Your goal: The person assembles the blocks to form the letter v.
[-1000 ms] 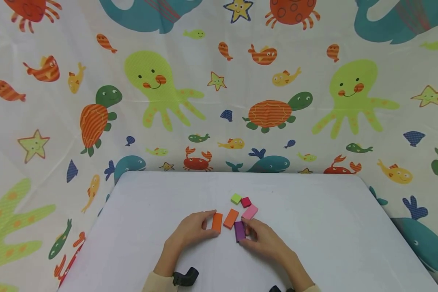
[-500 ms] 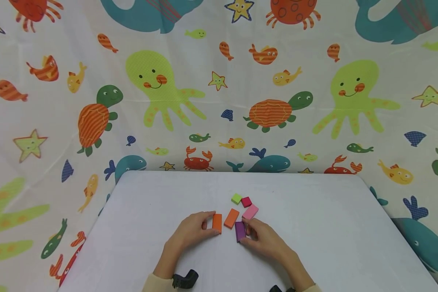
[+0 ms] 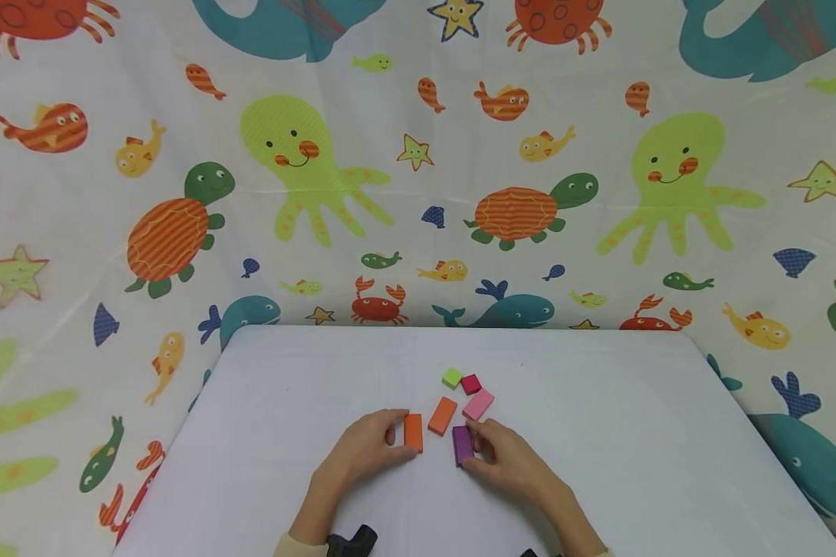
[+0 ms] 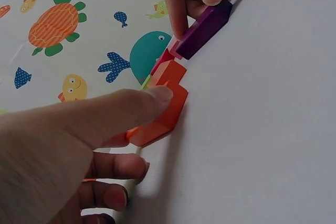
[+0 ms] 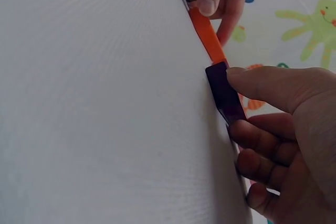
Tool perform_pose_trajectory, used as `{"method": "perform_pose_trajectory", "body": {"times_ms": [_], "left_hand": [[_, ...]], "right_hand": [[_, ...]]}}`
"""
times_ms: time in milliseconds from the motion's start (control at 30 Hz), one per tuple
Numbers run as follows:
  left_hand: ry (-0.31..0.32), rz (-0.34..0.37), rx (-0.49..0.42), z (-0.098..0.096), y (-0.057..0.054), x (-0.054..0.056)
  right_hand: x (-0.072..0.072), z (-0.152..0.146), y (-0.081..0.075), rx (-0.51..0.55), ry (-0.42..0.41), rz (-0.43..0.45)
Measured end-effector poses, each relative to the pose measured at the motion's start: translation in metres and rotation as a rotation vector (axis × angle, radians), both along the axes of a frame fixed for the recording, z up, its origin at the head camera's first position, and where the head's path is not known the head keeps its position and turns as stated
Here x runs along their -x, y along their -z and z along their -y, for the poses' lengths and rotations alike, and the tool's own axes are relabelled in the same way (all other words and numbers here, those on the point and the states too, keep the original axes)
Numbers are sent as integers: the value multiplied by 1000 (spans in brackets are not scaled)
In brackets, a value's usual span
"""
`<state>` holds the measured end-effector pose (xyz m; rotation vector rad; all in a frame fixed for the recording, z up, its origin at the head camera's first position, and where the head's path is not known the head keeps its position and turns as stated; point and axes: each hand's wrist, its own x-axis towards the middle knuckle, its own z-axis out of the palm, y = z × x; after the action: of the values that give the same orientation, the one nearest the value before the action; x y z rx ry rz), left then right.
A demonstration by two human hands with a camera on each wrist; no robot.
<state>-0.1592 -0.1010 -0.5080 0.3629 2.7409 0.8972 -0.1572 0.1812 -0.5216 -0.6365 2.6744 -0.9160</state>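
My left hand (image 3: 371, 446) pinches an orange block (image 3: 413, 432) by its two ends, thumb at the near end and a finger at the far end. To the right, my right hand (image 3: 507, 458) grips a purple block (image 3: 463, 446) the same way. Between and just behind them a second orange block (image 3: 442, 416) lies tilted on the table. In the left wrist view the thumb covers part of the held orange block (image 4: 176, 108), with the purple block (image 4: 206, 30) beyond it. The right wrist view shows the purple block (image 5: 224, 90) between thumb and fingers.
Behind the held blocks lie a pink block (image 3: 478, 404), a small red block (image 3: 471, 384) and a small green block (image 3: 451, 377). They rest on a white table (image 3: 599, 418). A cloth with printed sea animals (image 3: 390, 193) hangs behind it.
Both hands have shifted slightly toward the near edge with their blocks, the purple one also a little to the right. The other blocks have stayed in place.
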Motion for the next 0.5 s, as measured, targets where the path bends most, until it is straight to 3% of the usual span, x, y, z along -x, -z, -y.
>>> {"method": "perform_pose_trajectory", "body": {"times_ms": [500], "left_hand": [[-60, 4, -4, -9, -4, -30]], "right_hand": [[-16, -17, -8, -6, -11, 1]]}}
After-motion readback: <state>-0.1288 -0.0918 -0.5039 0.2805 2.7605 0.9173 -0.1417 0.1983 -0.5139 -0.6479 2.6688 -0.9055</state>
